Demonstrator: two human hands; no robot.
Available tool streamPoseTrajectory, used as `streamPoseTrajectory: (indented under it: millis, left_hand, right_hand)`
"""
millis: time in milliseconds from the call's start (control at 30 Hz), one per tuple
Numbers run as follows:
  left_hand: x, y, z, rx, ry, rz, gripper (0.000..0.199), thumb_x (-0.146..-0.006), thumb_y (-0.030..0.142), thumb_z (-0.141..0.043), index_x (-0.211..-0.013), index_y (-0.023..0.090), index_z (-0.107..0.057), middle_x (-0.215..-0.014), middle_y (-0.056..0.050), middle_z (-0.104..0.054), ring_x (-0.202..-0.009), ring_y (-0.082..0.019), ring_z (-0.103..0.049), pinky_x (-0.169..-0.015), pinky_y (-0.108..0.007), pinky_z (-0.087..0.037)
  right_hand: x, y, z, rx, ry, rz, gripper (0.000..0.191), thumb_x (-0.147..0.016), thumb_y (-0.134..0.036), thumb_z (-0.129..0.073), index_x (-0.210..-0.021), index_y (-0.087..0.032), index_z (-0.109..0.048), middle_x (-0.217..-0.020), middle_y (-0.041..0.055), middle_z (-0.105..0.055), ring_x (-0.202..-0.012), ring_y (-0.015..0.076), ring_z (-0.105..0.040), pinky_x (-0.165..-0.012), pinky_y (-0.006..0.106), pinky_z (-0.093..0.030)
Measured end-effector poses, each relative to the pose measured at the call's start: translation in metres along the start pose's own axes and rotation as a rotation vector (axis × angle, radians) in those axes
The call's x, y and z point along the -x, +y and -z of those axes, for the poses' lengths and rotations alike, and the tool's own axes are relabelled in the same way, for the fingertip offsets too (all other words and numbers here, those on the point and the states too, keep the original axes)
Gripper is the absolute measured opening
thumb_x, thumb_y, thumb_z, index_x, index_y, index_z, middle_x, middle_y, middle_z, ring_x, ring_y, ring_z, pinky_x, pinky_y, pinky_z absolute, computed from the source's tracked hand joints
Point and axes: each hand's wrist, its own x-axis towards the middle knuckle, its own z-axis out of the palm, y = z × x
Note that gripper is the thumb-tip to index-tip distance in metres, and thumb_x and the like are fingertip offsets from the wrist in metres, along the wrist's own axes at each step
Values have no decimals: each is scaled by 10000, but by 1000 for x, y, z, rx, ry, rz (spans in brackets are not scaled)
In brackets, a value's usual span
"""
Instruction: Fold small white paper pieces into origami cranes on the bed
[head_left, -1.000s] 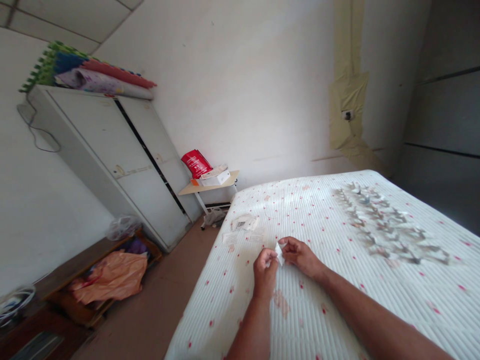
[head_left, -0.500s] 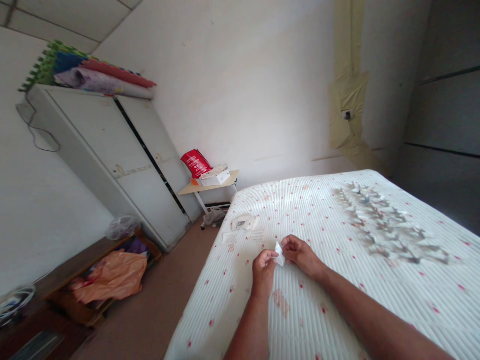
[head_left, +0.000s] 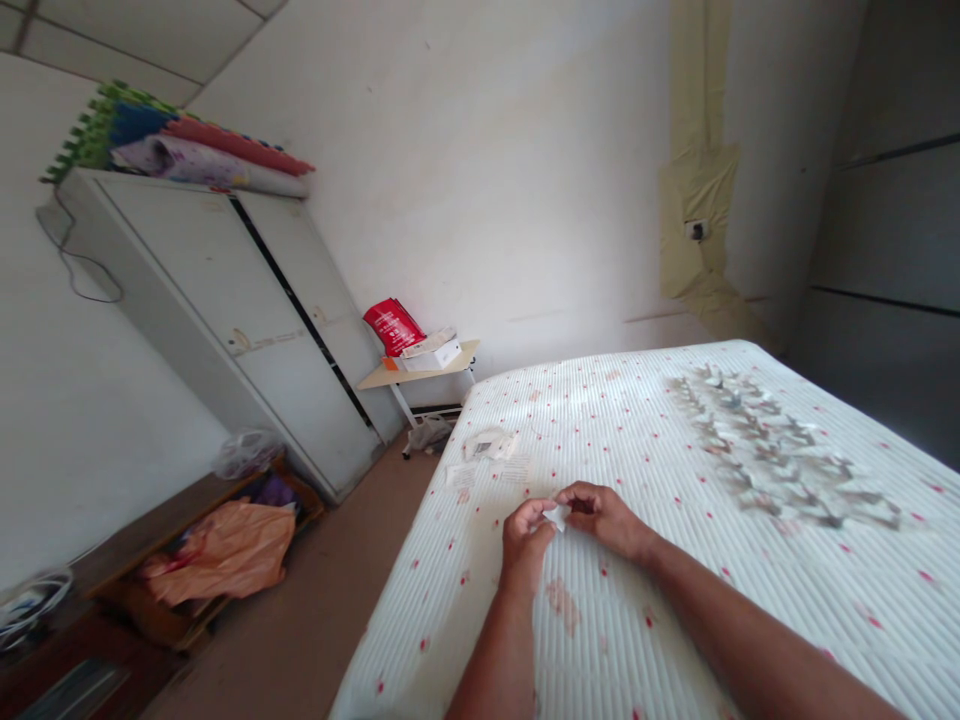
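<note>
A small folded piece of white paper (head_left: 556, 516) is held between my two hands, just above the bed. My left hand (head_left: 527, 535) pinches its left side with thumb and fingers. From the right, my right hand (head_left: 600, 515) grips the other side, its fingertips curled close to the left ones. Much of the paper is hidden by my fingers. Off to the right lie several small folded paper figures (head_left: 780, 440) in rows, blurred in detail. Beyond my left hand rest a clear plastic bag (head_left: 491, 443) and sheets of printed paper (head_left: 469, 476).
The bed's striped, red-dotted cover (head_left: 622, 620) spreads beneath my arms. A small table (head_left: 375, 377) with a red bag (head_left: 392, 326) and a white box (head_left: 439, 354) stands behind its far left corner. At left are a grey cabinet (head_left: 247, 290) and an orange plastic bag (head_left: 236, 550).
My hands have come closer together around the paper. Its upright point has dropped, and less of it shows between the fingers. The rows of figures have not moved.
</note>
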Motion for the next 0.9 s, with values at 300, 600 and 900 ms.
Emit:
streamPoseTrajectory:
  millis: [300, 600, 900]
  left_hand:
    - [4, 7, -3, 53, -5, 15, 261, -565, 191, -611, -815, 125, -643, -640, -9, -594, -605, -126, -505, -595, -221, -372]
    - [6, 13, -3, 44, -8, 19, 255, -564, 185, -619, -811, 122, -638, -674, -22, -608, -634, -137, -521, -621, -230, -385]
    - [2, 8, -3, 67, -11, 61, 276, -532, 189, -622, -799, 123, -638, -646, -15, -605, -608, -134, -522, -600, -227, -387]
  right_hand:
    - [0, -3, 1, -63, -7, -50, 180, -636, -189, -584, -812, -176, -621, -627, -24, -540, -552, 103, -460, -522, 222, -352]
    - [-1, -1, 1, -104, -13, -61, 186, -635, -171, -573, -816, -164, -615, -623, -30, -539, -542, 93, -454, -518, 216, -344]
    - [-1, 0, 1, -106, -13, -76, 193, -627, -185, -577, -816, -167, -614, -633, -24, -543, -547, 94, -452, -524, 218, -348]
